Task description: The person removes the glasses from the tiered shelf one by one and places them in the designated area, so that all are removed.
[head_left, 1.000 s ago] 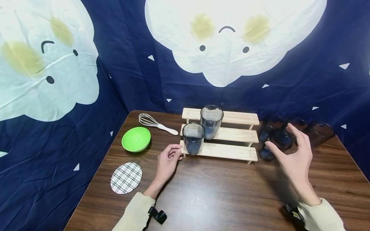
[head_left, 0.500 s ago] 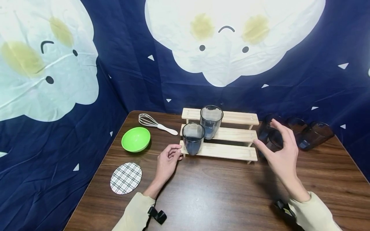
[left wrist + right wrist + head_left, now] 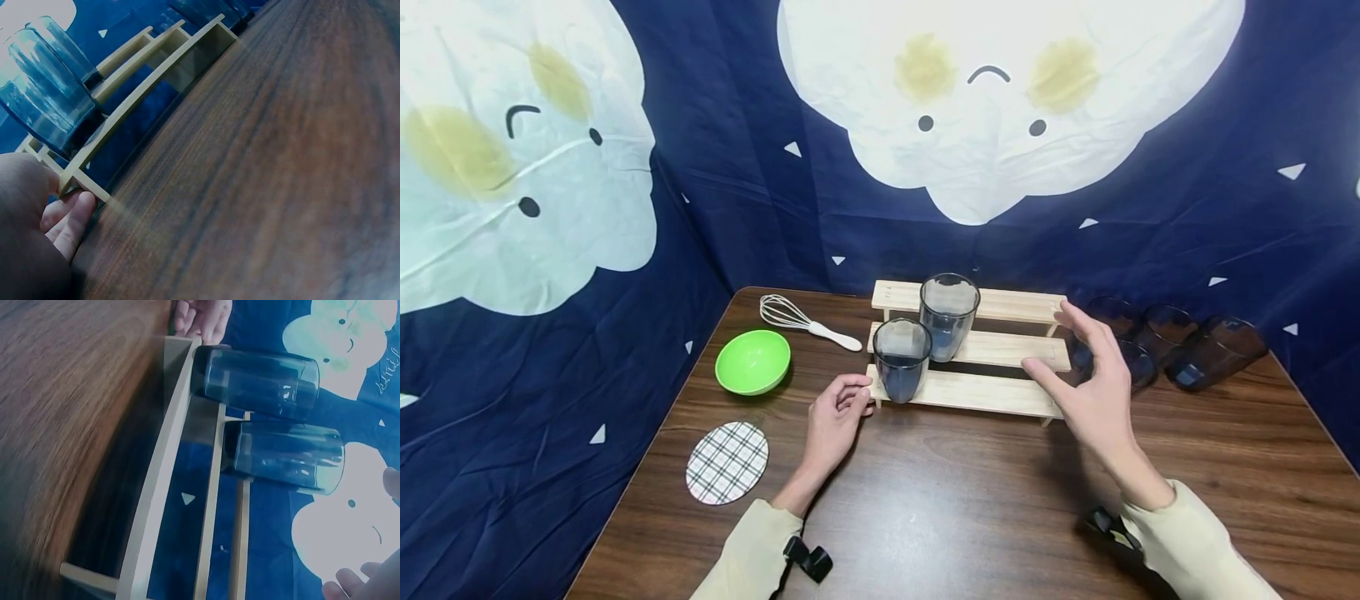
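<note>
A three-step wooden rack (image 3: 985, 392) stands on the table. My left hand (image 3: 835, 418) pinches the left end of its lowest step, and the left wrist view shows fingertips (image 3: 81, 209) at the rack's leg. One dark-tinted glass (image 3: 902, 358) stands upright at the left of the lowest step. A second tinted glass (image 3: 950, 312) stands on the middle step, slightly farther right. My right hand (image 3: 1101, 408) hangs over the rack's right end, thumb and fingers spread apart with nothing between them. In the right wrist view its fingers (image 3: 350, 581) are apart from both glasses.
Several dark glasses (image 3: 1217, 354) stand at the table's back right, partly behind my right hand. Left of the rack lie a white whisk (image 3: 831, 335), a green bowl (image 3: 753, 362) and a round plaid coaster (image 3: 727, 463). A blue cloth (image 3: 880, 233) hangs behind the table (image 3: 940, 500).
My right hand has moved left from above the dark glasses to the rack's right end, fingers still spread. The left hand and both glasses on the rack have stayed put.
</note>
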The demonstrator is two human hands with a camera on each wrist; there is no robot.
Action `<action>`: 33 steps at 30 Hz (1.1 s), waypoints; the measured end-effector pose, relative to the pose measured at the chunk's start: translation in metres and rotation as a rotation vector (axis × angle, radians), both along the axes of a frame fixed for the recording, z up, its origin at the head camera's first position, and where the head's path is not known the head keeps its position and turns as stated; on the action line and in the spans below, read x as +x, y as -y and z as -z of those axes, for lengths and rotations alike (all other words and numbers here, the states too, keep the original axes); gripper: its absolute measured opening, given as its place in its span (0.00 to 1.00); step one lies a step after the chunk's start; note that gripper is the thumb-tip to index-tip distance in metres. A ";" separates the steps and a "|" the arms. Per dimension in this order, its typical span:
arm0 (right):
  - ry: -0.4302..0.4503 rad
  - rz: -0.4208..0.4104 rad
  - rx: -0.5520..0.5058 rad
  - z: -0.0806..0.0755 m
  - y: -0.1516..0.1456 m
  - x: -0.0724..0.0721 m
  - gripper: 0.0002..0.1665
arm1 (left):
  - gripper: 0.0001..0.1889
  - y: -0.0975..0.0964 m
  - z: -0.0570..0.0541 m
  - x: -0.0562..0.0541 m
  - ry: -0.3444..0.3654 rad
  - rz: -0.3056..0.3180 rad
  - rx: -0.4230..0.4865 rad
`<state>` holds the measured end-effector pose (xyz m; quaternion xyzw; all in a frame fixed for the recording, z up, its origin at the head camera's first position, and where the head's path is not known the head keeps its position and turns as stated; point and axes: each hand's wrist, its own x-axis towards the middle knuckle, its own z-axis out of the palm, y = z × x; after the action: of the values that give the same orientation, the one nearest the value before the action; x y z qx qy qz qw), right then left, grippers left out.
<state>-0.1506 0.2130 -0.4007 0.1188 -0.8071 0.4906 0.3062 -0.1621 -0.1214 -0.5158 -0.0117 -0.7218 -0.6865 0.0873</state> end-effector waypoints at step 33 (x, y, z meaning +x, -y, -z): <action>0.243 -0.274 -0.038 -0.007 0.043 -0.033 0.59 | 0.08 0.000 0.003 -0.001 -0.006 -0.002 0.004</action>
<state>-0.1832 0.1701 -0.3941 0.1616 -0.8051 0.5535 0.1392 -0.1636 -0.1215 -0.5183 -0.0131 -0.7200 -0.6880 0.0902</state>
